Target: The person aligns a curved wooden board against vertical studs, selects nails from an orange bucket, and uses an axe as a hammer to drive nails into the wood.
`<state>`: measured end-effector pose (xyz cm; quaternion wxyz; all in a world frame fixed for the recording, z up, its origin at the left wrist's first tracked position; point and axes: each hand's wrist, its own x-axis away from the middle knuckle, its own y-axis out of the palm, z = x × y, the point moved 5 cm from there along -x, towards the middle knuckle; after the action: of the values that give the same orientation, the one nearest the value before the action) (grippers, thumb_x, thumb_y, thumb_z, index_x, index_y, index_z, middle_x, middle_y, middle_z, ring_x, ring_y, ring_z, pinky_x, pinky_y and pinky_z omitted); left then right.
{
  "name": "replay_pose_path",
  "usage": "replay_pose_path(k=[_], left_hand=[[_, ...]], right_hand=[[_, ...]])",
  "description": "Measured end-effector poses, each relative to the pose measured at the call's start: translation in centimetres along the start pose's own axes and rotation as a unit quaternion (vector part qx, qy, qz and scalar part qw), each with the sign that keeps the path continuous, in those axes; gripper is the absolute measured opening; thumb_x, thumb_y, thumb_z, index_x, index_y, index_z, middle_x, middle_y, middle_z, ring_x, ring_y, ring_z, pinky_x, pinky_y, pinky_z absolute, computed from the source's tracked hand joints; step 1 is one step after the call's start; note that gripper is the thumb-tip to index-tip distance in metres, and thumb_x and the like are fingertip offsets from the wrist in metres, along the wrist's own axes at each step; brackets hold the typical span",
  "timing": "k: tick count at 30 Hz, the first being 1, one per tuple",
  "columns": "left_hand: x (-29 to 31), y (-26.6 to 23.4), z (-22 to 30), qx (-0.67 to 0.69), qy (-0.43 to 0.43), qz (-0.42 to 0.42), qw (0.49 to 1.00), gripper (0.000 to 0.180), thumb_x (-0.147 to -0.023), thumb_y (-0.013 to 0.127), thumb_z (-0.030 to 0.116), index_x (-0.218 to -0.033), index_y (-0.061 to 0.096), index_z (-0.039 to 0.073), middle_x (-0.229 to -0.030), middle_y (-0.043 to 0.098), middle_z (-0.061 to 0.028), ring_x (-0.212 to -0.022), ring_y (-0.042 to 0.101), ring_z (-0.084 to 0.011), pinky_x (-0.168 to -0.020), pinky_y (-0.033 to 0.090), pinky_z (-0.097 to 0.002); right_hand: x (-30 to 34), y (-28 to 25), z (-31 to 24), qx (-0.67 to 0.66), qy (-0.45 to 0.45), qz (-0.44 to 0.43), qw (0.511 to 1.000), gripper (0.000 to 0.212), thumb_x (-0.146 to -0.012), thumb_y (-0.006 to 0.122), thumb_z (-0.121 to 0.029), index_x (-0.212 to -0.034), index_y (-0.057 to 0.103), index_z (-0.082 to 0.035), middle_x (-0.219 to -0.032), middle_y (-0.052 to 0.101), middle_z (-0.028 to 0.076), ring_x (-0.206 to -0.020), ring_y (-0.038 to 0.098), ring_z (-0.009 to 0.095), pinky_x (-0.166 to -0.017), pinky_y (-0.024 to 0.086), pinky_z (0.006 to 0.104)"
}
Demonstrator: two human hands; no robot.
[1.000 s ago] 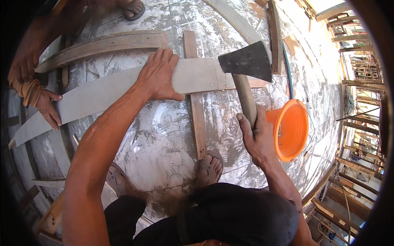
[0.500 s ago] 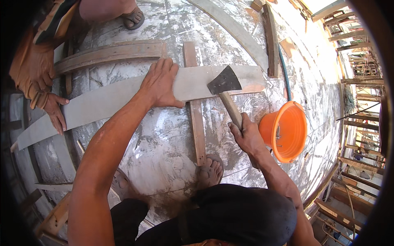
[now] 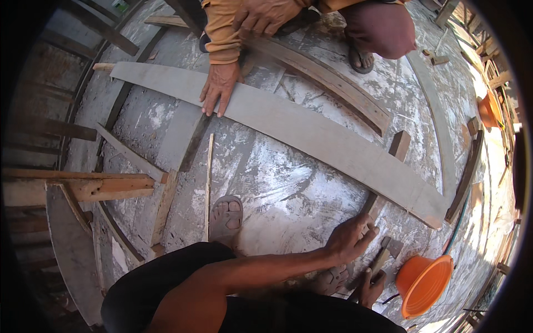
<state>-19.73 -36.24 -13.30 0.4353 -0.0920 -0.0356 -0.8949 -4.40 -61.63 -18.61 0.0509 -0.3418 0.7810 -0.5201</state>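
My left hand (image 3: 351, 238) is off the board, fingers loosely spread, holding nothing, above a wooden crosspiece (image 3: 399, 145). My right hand (image 3: 371, 289) grips the wooden handle of a hatchet (image 3: 393, 246), low beside the orange bucket (image 3: 410, 276). The hatchet's dark head points away from me, apart from the board. A long grey board (image 3: 288, 119), tapering and slightly curved, lies slantwise across the crosspiece. A co-worker's hand (image 3: 220, 89) rests on its far left part.
Behind the board lies a curved wooden beam (image 3: 327, 83), near the squatting co-worker's sandalled foot (image 3: 361, 60). Timber pieces (image 3: 105, 186) crowd the left side. Another curved strip (image 3: 433, 116) lies at the right, with a dark timber (image 3: 467, 175) and blue hose beyond.
My view has swung left, showing more of the board. My left hand has come off the board. The hatchet has moved from over the board's right end down towards me, beside the bucket.
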Motion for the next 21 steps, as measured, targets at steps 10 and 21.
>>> replay_pose_path(k=[10, 21], left_hand=[[0.2, 2.5, -0.9, 0.119, -0.111, 0.037, 0.986, 0.085, -0.103, 0.033, 0.069, -0.129, 0.052, -0.010, -0.098, 0.065, -0.0271, -0.097, 0.065, -0.0343, -0.088, 0.049, -0.0435], [1.0, 1.7, -4.0, 0.137, -0.213, -0.040, 0.966, 0.069, -0.109, 0.029, 0.055, -0.128, 0.053, -0.007, -0.095, 0.061, -0.0234, -0.094, 0.062, -0.0349, -0.084, 0.047, -0.0484]], right_hand=[[-6.4, -3.7, -21.9, -0.086, -0.440, -0.180, 0.875, 0.012, -0.101, 0.060, -0.009, -0.105, 0.065, 0.001, -0.104, 0.067, 0.011, -0.097, 0.063, 0.024, -0.089, 0.049, 0.0352], [-7.3, 1.3, -15.3, -0.055, -0.158, -0.321, 0.932, 0.045, -0.102, 0.064, -0.010, -0.144, 0.052, -0.002, -0.139, 0.059, 0.011, -0.124, 0.055, 0.021, -0.104, 0.046, 0.0321]])
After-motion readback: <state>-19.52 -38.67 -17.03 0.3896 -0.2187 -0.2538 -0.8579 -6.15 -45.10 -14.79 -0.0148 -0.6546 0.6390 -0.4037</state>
